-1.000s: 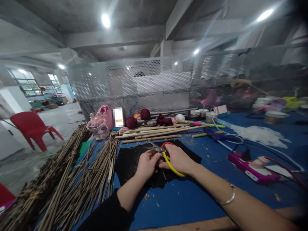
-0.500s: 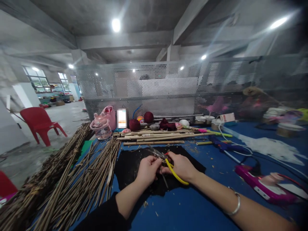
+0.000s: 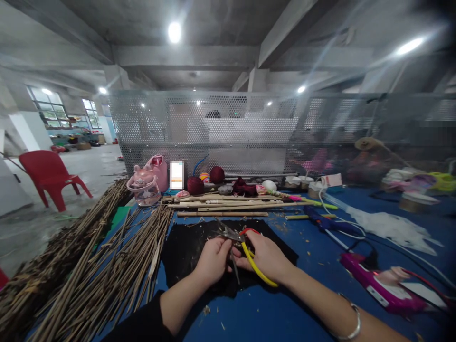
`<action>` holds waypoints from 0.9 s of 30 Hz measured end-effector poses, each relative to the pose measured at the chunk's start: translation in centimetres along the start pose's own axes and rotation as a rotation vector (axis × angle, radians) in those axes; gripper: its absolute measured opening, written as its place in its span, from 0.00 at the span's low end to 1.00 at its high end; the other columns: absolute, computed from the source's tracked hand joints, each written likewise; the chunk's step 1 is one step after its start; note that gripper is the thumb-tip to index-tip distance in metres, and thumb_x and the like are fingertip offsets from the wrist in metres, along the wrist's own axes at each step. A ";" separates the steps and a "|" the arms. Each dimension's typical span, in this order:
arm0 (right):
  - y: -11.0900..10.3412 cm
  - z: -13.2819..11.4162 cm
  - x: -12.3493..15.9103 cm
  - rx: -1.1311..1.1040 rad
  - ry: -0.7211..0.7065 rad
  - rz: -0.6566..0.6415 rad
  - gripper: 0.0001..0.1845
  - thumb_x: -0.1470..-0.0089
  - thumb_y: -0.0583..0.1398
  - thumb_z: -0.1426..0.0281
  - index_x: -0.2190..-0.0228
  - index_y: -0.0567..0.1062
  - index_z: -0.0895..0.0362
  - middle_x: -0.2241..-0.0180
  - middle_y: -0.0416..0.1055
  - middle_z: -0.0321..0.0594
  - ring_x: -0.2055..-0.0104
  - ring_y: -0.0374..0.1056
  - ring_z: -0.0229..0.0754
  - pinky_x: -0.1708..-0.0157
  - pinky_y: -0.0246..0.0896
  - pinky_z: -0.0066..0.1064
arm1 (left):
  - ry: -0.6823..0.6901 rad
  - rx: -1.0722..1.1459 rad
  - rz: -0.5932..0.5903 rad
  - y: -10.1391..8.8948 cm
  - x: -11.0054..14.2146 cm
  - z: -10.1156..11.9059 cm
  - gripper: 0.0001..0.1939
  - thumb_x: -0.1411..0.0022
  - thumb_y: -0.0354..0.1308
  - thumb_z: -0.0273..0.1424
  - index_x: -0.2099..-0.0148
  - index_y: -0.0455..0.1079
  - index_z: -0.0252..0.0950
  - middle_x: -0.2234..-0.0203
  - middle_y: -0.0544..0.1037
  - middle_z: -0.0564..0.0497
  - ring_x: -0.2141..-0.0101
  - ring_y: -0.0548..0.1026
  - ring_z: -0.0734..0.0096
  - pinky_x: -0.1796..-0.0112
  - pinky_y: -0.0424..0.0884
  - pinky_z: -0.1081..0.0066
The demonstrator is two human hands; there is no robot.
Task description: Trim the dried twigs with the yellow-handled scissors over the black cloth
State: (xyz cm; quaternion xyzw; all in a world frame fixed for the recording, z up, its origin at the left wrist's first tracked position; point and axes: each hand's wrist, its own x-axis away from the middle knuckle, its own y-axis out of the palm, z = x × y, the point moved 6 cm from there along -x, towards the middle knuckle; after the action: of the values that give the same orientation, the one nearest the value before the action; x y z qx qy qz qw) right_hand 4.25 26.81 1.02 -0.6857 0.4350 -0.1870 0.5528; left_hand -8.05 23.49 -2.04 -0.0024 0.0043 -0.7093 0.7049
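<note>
left hand (image 3: 213,261) pinched on thin stick (image 3: 235,268), likely light, stiff, brittle; best gripped near cut. right hand (image 3: 265,256) curled round scissors (image 3: 256,270), partly closed.

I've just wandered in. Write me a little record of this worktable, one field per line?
Surface: blue tabletop with a black cloth
Right hand: holding scissors with red and yellow handles
Left hand: fingertips pinched near the blades; what they grip is hidden
Between hands: a thin strip, pointing toward the person
Left side: loose dry stems
Behind cloth: pale sticks, two dark red balls
Right side: magenta power strip
Floor, far left: red plastic chair
</note>
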 end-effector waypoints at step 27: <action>1.4 0.4 0.4 -0.212 0.016 -0.034 0.22 0.60 0.60 0.52 0.69 0.65 0.55 0.78 0.68 0.34 0.78 0.60 0.36 0.79 0.48 0.25 | 0.040 0.035 -0.013 0.4 0.7 0.5 0.20 0.45 0.47 0.46 0.68 0.64 0.32 0.82 0.70 0.53 0.86 0.64 0.81 0.87 0.63 0.80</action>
State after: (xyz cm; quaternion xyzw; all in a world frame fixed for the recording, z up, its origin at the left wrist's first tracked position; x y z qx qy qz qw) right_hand 4.25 26.72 -0.45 -0.7461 0.4451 -0.1550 0.4702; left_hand -7.67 22.75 -1.50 0.0244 0.0060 -0.7137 0.7000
